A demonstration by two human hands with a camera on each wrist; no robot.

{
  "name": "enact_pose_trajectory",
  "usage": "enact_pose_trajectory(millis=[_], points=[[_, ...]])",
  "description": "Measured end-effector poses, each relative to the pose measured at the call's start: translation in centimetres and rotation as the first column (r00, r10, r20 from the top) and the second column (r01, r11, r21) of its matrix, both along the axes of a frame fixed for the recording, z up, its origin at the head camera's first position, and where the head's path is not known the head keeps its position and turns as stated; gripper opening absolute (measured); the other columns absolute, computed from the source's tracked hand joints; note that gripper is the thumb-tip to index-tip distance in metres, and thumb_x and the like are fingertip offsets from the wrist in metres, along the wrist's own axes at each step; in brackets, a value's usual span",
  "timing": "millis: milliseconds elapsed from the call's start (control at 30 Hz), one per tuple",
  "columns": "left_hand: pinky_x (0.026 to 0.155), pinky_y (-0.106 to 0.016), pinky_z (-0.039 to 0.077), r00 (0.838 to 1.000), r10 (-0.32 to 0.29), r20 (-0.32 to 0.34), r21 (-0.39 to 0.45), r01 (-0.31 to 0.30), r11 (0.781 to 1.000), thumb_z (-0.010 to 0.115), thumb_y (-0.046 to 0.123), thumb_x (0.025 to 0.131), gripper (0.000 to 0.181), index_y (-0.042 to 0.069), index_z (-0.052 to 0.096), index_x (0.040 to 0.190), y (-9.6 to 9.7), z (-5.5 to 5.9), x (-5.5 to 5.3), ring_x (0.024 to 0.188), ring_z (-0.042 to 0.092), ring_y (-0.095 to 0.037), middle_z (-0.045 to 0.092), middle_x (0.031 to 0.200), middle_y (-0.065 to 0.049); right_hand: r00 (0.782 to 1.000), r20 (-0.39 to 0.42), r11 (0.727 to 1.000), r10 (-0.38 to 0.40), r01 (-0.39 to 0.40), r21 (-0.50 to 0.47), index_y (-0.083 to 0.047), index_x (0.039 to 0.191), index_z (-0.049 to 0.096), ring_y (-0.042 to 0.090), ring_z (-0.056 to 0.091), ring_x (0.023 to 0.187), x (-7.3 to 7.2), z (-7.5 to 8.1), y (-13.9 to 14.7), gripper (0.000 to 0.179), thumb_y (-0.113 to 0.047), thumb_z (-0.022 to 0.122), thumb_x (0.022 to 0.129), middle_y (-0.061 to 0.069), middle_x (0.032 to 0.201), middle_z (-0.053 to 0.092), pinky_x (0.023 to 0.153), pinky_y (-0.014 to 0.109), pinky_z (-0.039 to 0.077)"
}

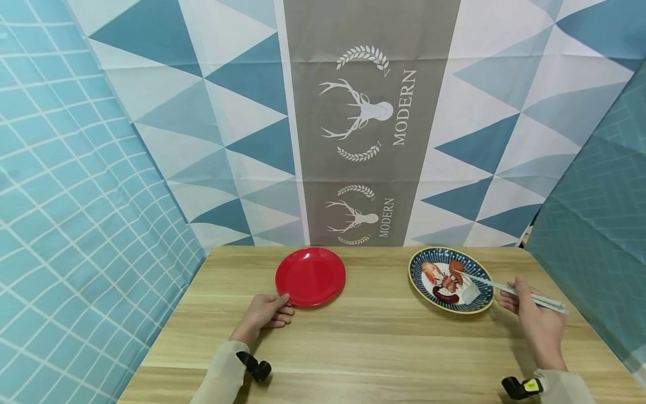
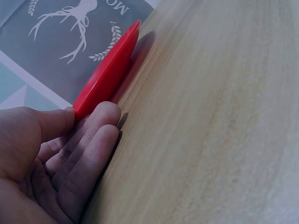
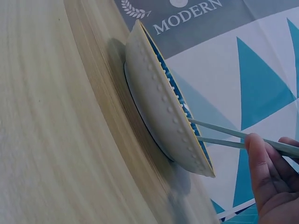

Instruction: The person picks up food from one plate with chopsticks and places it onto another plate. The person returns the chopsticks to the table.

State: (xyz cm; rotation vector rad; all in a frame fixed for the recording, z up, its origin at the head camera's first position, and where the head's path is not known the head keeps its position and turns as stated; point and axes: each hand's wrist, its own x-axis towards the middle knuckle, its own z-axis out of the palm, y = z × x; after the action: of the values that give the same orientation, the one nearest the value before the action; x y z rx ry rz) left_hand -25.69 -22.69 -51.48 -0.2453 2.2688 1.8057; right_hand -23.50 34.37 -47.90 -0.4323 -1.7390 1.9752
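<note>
My left hand [image 1: 266, 315] pinches the near-left rim of a red plate [image 1: 310, 276], thumb on top and fingers beneath the edge, as the left wrist view also shows. In my right hand [image 1: 537, 320] is a pair of pale green chopsticks [image 1: 530, 295], their tips reaching into a patterned blue bowl [image 1: 415, 273] with a yellow rim. Inside it lie several food pieces: a round orange-brown one [image 1: 456, 269] at the tips, a shrimp-like piece [image 1: 430, 272], a dark red sausage-like piece [image 1: 445, 295] and a whitish one [image 1: 469, 292]. From the right wrist, the bowl's side [image 3: 154, 102] hides the food.
Both dishes stand toward the back of a wooden table [image 1: 373, 348], the plate left and the bowl right. Behind them hangs a patterned cloth [image 1: 363, 213], with blue tiled sheets [image 1: 91, 185] at the sides. Each sleeve carries a black wrist camera [image 1: 257, 368].
</note>
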Motion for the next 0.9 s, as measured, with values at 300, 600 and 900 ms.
enact_pose_trajectory(millis=[300,600,900], points=[[0.066,-0.026,0.062,1.0,-0.003,0.004,0.002,0.003,1.0,0.062,0.035,0.104,0.042,-0.004,0.075,0.105,0.09,0.2,0.09,0.067,0.073,-0.011,0.076,0.082,-0.005,0.999,-0.04,0.998,0.034,-0.036,-0.044,-0.019,0.097,0.072,0.009,0.076,0.068,-0.58,-0.22,-0.03,0.015,-0.032,0.066,0.101,-0.003,0.078,0.078,0.063,0.023,0.06],[0.064,-0.025,0.062,1.0,-0.001,0.018,0.004,0.001,1.0,0.062,0.037,0.104,0.043,-0.004,0.075,0.105,0.15,0.26,0.2,0.066,0.073,-0.011,0.076,0.083,-0.005,0.994,0.028,0.994,0.104,-0.105,0.024,-0.019,0.101,0.069,0.006,0.075,0.068,-0.65,-0.76,-0.09,0.02,-0.039,0.064,0.101,-0.006,0.076,0.078,0.063,0.021,0.06],[0.064,-0.026,0.062,1.0,0.006,0.004,-0.003,-0.006,1.0,0.063,0.037,0.103,0.043,-0.005,0.074,0.104,0.16,0.29,0.16,0.066,0.073,-0.011,0.076,0.082,-0.005,0.987,0.038,0.965,0.157,-0.161,0.205,-0.018,0.111,0.069,0.003,0.075,0.071,-0.75,-0.58,-0.47,0.022,-0.038,0.061,0.104,-0.01,0.082,0.078,0.066,0.02,0.06]])
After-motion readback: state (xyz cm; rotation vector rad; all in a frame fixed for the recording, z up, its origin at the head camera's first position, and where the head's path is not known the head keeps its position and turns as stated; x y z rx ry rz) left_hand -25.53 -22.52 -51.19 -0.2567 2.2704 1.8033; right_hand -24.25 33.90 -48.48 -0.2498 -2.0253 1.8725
